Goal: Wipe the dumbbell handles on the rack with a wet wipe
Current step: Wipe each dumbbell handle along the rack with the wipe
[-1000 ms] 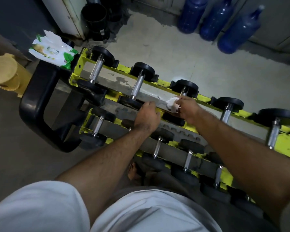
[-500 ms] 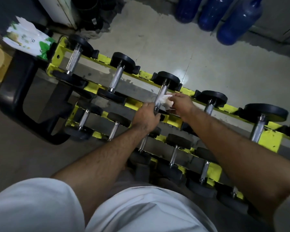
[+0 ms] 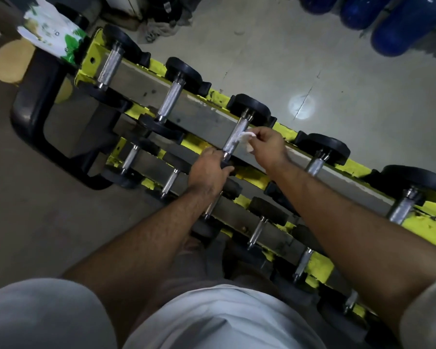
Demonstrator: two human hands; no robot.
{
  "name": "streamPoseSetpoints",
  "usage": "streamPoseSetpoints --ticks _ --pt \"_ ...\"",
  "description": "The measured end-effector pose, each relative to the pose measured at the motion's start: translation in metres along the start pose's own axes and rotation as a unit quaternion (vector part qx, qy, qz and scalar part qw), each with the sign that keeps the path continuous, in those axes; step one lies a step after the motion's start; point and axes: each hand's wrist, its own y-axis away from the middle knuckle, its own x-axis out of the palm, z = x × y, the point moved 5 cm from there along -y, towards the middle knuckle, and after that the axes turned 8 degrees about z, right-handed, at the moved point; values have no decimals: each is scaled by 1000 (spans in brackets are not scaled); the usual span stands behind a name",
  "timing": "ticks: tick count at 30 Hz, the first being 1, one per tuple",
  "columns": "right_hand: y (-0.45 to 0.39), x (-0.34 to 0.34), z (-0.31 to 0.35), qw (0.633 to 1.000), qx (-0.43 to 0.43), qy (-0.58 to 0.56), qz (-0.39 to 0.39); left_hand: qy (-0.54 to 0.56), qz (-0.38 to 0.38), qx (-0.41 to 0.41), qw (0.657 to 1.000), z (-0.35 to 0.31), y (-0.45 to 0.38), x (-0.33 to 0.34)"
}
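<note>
Since the earlier frame, the right hand (image 3: pixel 268 144) has drawn the wet wipe (image 3: pixel 246 142) off to the right side of the third dumbbell's knurled handle (image 3: pixel 234 137) on the yellow rack's (image 3: pixel 282 132) top tier, pinching it against the steel. Left hand (image 3: pixel 208 170) grips that dumbbell's near black head. A wipes packet (image 3: pixel 51 39) lies at the rack's left end

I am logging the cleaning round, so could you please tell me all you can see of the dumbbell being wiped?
The dumbbell is third from the left on the yellow rack's top row. It has a knurled silver metal handle and black round ends, lying across the rails. The left hand grips its near end; the right hand pinches a white crumpled wet wipe against the handle's right side.
</note>
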Motion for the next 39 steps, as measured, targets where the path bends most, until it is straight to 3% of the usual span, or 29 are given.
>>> streamPoseSetpoints --ticks 6,10,13,22,24,27,30,32,36,37,39 --pt "5 -9 16 973 -164 161 -38 35 6 -16 999 9 -8 -2" --pt "-6 -2 22 894 -328 304 -40 48 6 -2 999 19 -14 -3" --pt "-21 3 18 843 -408 350 -22 60 -4 8 998 24 -16 -7" --pt "-43 17 -12 733 -455 502 62 67 -3 33 997 30 -20 -10" --pt "-44 12 -13 731 -456 504 54 69 -6 40 997 29 -20 -11" --pt "-39 18 -21 766 -432 474 51 75 -13 41 996 29 -18 -11" --pt "-26 29 -31 722 -474 486 131 76 -15 44 996 29 -18 -11" --pt "-33 18 -26 704 -482 503 136 77 -16 45 996 30 -19 -11" --pt "-37 15 -25 776 -408 477 62 83 -19 40 996 32 -19 -10" --pt "-29 25 -30 769 -427 468 84 81 -20 40 996 32 -19 -10" --pt "-20 30 -38 719 -477 482 150 79 -22 44 996 32 -19 -9"
